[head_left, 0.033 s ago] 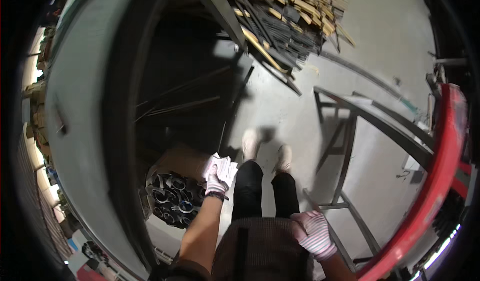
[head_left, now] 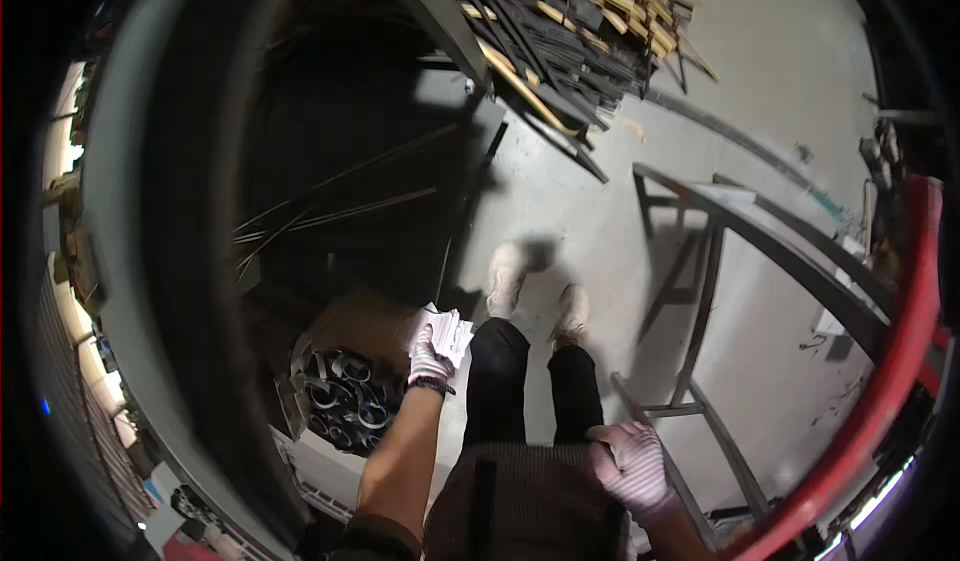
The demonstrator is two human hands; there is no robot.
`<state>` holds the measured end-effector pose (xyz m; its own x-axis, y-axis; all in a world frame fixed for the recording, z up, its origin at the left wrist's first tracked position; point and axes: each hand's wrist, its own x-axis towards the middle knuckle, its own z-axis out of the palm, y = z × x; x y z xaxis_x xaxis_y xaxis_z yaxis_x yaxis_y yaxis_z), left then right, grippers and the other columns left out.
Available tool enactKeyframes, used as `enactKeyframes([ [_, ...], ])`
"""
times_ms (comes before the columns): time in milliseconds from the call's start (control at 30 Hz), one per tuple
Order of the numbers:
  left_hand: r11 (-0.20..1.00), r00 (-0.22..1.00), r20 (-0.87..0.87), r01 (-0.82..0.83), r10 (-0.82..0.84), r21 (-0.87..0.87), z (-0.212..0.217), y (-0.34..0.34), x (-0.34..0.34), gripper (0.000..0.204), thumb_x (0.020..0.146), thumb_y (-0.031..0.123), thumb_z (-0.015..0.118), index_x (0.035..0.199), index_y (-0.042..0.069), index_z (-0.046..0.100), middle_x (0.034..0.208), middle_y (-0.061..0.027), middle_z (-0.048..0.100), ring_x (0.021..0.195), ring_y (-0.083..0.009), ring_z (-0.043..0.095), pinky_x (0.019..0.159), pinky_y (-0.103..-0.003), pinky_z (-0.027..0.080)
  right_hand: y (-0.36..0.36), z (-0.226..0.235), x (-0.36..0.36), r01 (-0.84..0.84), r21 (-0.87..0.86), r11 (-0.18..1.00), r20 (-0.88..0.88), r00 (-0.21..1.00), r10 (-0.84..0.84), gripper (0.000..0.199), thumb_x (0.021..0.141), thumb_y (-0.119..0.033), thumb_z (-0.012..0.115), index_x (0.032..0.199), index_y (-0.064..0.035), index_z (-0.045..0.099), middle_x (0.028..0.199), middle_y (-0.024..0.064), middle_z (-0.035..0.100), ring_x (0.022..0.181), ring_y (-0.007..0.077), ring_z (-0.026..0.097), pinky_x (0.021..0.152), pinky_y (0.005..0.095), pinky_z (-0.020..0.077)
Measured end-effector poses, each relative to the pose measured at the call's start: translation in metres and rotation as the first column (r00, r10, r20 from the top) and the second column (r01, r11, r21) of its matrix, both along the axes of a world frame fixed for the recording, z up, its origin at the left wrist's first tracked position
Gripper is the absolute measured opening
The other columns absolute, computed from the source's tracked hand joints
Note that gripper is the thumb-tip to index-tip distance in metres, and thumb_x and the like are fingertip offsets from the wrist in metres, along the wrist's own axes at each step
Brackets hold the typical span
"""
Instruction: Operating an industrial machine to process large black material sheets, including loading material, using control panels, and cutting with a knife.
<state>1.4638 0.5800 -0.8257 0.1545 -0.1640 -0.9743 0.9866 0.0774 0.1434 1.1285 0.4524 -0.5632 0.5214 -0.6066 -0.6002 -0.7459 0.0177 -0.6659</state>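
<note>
My left hand (head_left: 430, 359), in a striped knit glove with a dark band at the wrist, is closed around a stack of white paper slips (head_left: 452, 338). The thumb lies across the top slip, and the edges of the stack are uneven. Just left of it is an open cardboard box (head_left: 372, 323) with black ring-shaped parts (head_left: 350, 401) in it. My right hand (head_left: 636, 466), gloved alike, rests by the right edge of the dark apron (head_left: 530, 501) over my lap. Its fingers are curled in, and whatever lies inside them is hidden.
Beside my right leg stands a grey metal frame (head_left: 712, 291), with a curved-looking red beam (head_left: 880, 401) past it. A pile of yellow and black bars (head_left: 580, 31) lies on the floor ahead. Along my left runs a dark rack (head_left: 440, 21) holding thin rods (head_left: 350, 211).
The view has shifted slightly. My left shoe appears a little farther forward. Both hands keep nearly the same places, with the slips still in the left.
</note>
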Motion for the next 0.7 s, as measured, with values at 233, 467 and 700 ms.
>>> enactKeyframes([
  [233,0.928,0.978,0.154,-0.187,0.144,0.321,-0.136,-0.037,0.107,0.049,0.098,0.042,0.047,0.132,0.006,0.050,0.131,-0.0146,0.056,0.116,-0.0346,0.056,0.099,-0.052,0.048,-0.014,-0.115,-0.008,0.347,0.121,0.930,-0.295,0.907,-0.300,0.018,0.077,-0.006,0.069,0.094,-0.0058,0.070,0.085,0.0114,0.067,0.084,0.0298,0.063,0.079,0.0407,0.0477],
  [467,0.915,0.818,0.529,-0.008,-0.226,0.403,-0.172,-0.072,0.214,0.053,0.096,0.041,0.054,0.137,0.008,0.046,0.134,-0.0140,0.053,0.122,-0.0321,0.053,0.100,-0.051,0.048,-0.030,-0.177,0.030,0.501,0.352,0.790,-0.390,0.846,-0.363,0.012,0.083,-0.005,0.064,0.094,-0.0032,0.068,0.089,0.0109,0.067,0.086,0.0238,0.063,0.080,0.0350,0.0485],
  [700,0.897,0.777,0.492,0.206,-0.392,0.390,-0.162,-0.039,0.273,0.063,0.090,0.043,0.066,0.137,0.007,0.046,0.138,-0.0127,0.049,0.122,-0.0311,0.052,0.105,-0.043,0.044,-0.041,-0.220,0.051,0.356,0.338,0.871,-0.227,0.929,-0.292,0.012,0.082,-0.006,0.064,0.093,-0.0045,0.069,0.087,0.0100,0.067,0.083,0.0227,0.062,0.074,0.0333,0.0473],
])
